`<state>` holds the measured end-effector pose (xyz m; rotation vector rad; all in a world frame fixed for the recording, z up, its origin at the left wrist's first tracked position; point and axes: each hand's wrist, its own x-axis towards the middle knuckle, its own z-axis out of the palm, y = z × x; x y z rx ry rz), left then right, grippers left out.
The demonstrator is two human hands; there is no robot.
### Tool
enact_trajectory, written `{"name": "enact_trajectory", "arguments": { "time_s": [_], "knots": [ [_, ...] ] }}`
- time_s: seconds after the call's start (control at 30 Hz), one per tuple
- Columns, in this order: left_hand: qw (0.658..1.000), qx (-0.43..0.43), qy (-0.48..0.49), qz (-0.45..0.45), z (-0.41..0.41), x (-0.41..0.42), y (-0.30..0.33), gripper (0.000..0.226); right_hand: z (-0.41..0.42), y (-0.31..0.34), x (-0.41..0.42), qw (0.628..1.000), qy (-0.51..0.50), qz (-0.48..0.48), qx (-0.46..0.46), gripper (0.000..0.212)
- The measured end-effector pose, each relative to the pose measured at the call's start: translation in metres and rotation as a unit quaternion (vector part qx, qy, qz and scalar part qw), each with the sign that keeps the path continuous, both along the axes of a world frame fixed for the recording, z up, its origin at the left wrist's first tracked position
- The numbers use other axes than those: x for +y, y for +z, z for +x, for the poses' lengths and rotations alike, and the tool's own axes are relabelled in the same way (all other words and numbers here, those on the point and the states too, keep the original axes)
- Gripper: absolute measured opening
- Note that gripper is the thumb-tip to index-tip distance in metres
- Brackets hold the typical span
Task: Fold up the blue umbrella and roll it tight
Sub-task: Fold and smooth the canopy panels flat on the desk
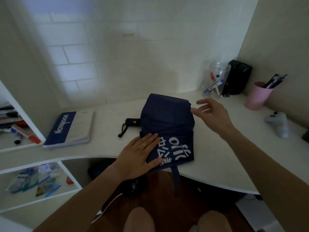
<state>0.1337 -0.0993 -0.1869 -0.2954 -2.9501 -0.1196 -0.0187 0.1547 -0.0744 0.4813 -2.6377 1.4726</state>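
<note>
Blue umbrella (167, 128) collapsed at frame centre on the desk (209, 158), long axis running from lower right toward upper left, black handle (133, 122) poking out left. Left hand (140, 154) flat, fingers straight, pressing the near fabric; nearer of the two. Right hand (212, 114) relaxed, unclenched, just beside the canopy's upper right edge. Ribs hidden under cloth; strap (175, 180) dangling, fastening unclear.

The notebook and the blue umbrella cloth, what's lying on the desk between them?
In the head view, the umbrella's black handle with its wrist strap lies between the notebook and the blue canopy.
</note>
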Motion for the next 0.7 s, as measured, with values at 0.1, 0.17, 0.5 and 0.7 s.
{"name": "enact_trajectory", "arguments": {
  "time_s": [0.1,0.17,0.5,0.7],
  "knots": [
    [1.0,-0.001,0.001,-0.002,0.001,0.0,0.002,0.085,-0.023,0.008,-0.022,0.99,0.056,-0.047,-0.119,0.053],
    [1.0,-0.007,-0.001,0.0,0.001,0.0,0.003,0.084,-0.029,0.011,-0.036,0.983,0.085,-0.062,-0.15,0.06],
    [1.0,-0.014,-0.01,0.012,-0.001,-0.003,0.01,0.075,0.011,0.033,-0.016,0.971,0.132,-0.175,-0.094,0.056],
    [0.996,0.091,-0.007,-0.007,0.006,0.003,0.005,0.071,0.058,-0.017,0.005,0.984,0.16,-0.078,0.023,0.066]
  ]
}}
